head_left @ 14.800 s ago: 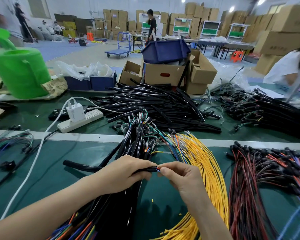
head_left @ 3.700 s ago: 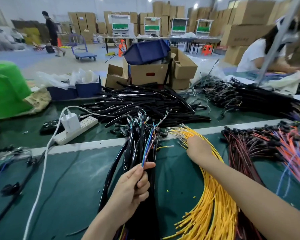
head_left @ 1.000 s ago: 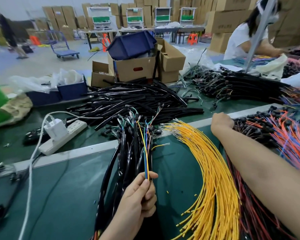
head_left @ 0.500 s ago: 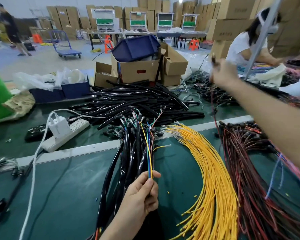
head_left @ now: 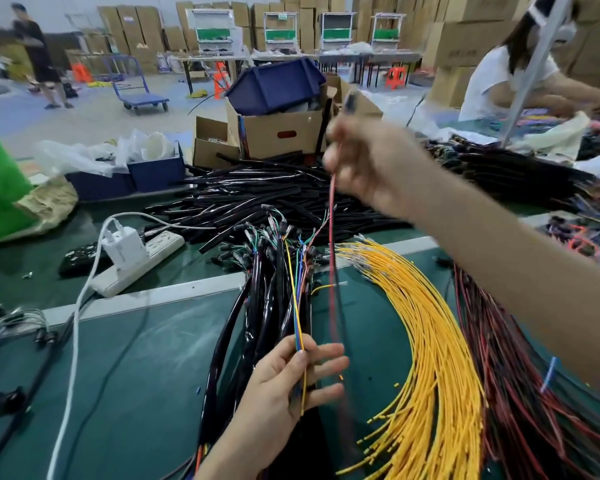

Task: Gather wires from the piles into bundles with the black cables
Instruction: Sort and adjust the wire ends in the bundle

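While left hand [head_left: 288,382] pinches thin blue and yellow wires [head_left: 294,306] against glossy black cables [head_left: 271,306], probably to keep bundle aligned, right hand [head_left: 364,161], blurred and held high, grips long red wire [head_left: 330,216]. Wire hangs thin and straight, tail near bundle, likely next to join. Just beside, heap of yellow wires [head_left: 430,341] fans across green tabletop [head_left: 136,375]; dark red wire pile [head_left: 516,393] at far right.

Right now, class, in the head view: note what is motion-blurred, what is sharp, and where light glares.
Head view: the raised right hand and the red wire it pinches are smeared by motion; the left hand, the coloured wires it grips and the yellow wires are sharp; the glossy black cables carry light streaks.
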